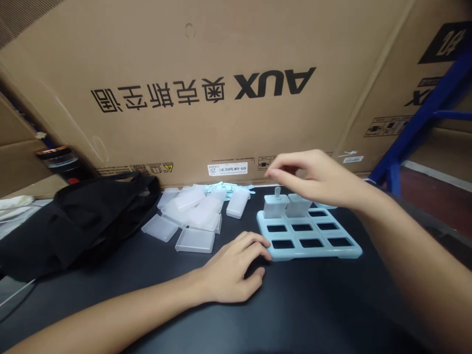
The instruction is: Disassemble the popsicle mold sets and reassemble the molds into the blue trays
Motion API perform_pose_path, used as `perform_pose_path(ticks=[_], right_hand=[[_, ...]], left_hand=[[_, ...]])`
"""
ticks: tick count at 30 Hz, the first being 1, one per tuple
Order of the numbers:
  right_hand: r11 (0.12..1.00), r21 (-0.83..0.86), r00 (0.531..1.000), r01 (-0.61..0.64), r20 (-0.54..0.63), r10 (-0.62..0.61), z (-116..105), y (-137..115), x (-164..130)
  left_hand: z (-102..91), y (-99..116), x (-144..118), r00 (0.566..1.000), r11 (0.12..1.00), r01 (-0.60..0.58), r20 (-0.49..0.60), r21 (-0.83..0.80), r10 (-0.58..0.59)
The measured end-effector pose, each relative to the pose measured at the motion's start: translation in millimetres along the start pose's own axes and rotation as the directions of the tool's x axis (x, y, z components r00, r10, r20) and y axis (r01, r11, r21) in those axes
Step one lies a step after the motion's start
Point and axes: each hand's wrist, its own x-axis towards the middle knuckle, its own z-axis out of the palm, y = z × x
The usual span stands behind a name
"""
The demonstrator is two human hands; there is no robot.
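A light blue popsicle mold rack (306,253) with several rectangular openings lies on the dark table. Two translucent popsicle molds stand upright in its back row: the left mold (276,209) has a lid with a blue stick, and the right mold (298,206) is partly covered by my right hand. My left hand (236,270) rests with fingers apart, fingertips touching the rack's front left edge. Above the back row, my right hand (313,177) is closed, thumb and index tips together near the left mold's stick; I see nothing between them.
Loose translucent molds (195,240) lie in a pile left of the rack, with light blue sticks (224,189) behind. Black cloth (81,221) and a dark jar (61,164) are at the left. A large cardboard box (206,128) stands behind; a blue metal frame (413,128) is at right.
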Motion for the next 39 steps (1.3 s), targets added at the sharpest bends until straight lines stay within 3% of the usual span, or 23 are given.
perform_pose_path(ticks=[3, 7, 9, 13, 20, 24, 28, 34, 39], right_hand=[[0.989, -0.123, 0.947, 0.083, 0.318, -0.040, 21.6, 3.8, 52.7], [0.923, -0.367, 0.776, 0.119, 0.614, 0.144, 62.7, 19.9, 114.5], [0.903, -0.411, 0.730, 0.129, 0.656, 0.194, 81.7, 29.0, 135.1], [0.897, -0.414, 0.681, 0.156, 0.703, 0.206, 110.4, 42.4, 161.5], [0.885, -0.429, 0.600, 0.182, 0.761, 0.246, 133.0, 45.8, 183.6], [0.865, -0.459, 0.602, 0.202, 0.755, 0.260, 136.2, 41.5, 182.1], [0.856, -0.469, 0.633, 0.218, 0.735, 0.242, 129.9, 35.0, 176.1], [0.853, -0.481, 0.740, 0.202, 0.646, 0.189, 78.4, 20.6, 167.9], [0.879, -0.445, 0.808, 0.171, 0.574, 0.133, 36.5, 31.6, 145.0]], left_hand=[[-1.2, 0.4, 1.2, 1.000, 1.000, 0.009, 0.006, -0.004, -0.009], [-1.6, -0.5, 2.5, 1.000, 1.000, 0.013, 0.010, -0.006, -0.013], [-1.8, -0.9, 2.6, 1.000, 1.000, 0.012, 0.010, -0.004, -0.012], [-3.0, -1.4, 2.5, 1.000, 1.000, 0.010, 0.011, -0.004, -0.010], [-4.2, -4.0, 4.4, 1.000, 0.999, -0.002, -0.007, -0.033, 0.002], [-2.0, -4.2, 4.5, 1.000, 1.000, -0.013, -0.015, -0.018, 0.013], [-0.9, -2.3, 2.7, 0.998, 0.997, -0.058, -0.027, 0.048, 0.060], [3.5, 0.5, -4.2, 0.970, 0.935, -0.237, 0.013, 0.265, 0.242], [5.5, 1.3, -5.8, 0.948, 0.887, -0.298, 0.002, 0.353, 0.318]])
